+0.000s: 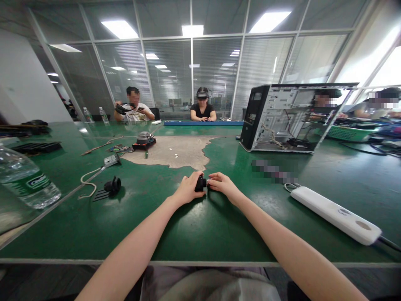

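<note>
My left hand (189,188) is closed around a small black block-like part (201,184) with a short round stub on its right side. What it is exactly I cannot make out. Just right of the stub is my right hand (222,185), its fingers partly bent and slightly apart, fingertips toward the part. Whether they touch it is unclear. Both hands are low over the green tabletop (194,234), near a torn bare patch (175,150) in its covering. A black plastic piece with prongs (109,189) lies to the left.
An open computer case (282,119) stands at the right, behind a white power strip (335,214). A water bottle (26,179) is at the left. A metal bracket with a cable (112,159) and a black-orange fan unit (144,141) lie farther back. Several people sit around the table.
</note>
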### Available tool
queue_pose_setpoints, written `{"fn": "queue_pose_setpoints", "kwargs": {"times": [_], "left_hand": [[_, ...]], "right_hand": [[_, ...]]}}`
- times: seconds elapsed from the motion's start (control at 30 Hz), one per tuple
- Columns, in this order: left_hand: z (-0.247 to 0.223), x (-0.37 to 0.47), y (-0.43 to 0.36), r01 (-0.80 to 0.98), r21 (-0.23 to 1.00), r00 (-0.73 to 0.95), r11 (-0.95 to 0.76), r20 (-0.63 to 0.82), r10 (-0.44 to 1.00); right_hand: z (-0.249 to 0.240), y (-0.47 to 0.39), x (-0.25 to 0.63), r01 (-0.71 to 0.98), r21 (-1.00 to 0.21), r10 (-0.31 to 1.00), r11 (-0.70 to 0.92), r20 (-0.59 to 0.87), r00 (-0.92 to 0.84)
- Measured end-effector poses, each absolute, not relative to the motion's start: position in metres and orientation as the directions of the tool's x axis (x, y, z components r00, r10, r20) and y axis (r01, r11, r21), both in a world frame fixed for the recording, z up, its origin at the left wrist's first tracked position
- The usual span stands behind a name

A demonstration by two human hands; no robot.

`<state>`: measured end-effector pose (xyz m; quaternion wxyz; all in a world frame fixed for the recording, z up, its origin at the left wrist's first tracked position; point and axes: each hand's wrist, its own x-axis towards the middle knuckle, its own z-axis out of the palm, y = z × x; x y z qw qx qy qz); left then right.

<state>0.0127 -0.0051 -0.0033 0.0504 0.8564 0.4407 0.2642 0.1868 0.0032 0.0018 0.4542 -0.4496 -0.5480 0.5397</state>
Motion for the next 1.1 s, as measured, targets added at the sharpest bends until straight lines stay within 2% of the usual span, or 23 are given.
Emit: {"fn": "queue_pose_setpoints", "kwargs": {"times": [0.2,0.47,0.7,1.1], "left_hand": [[-0.003,0.014,-0.006,0.729,0.312,0.475,-0.609,0.411,0.778],[-0.001,0.014,-0.009,0.696,0.331,0.491,-0.638,0.429,0.758],[-0.004,0.015,-0.011,0.686,0.372,0.456,-0.625,0.450,0.768],[0.001,0.013,-0.013,0.679,0.360,0.490,-0.640,0.427,0.760]], "right_hand": [[0.002,0.001,0.182,-0.017,-1.000,0.967,-0.007,-0.003,-0.254],[-0.002,0.004,0.175,-0.016,-0.999,0.953,0.047,0.050,-0.299],[-0.007,-0.009,0.173,-0.021,-0.966,0.928,0.259,0.255,-0.270],[-0.008,-0.004,0.172,-0.026,-0.975,0.947,0.222,0.222,-0.231]]}}
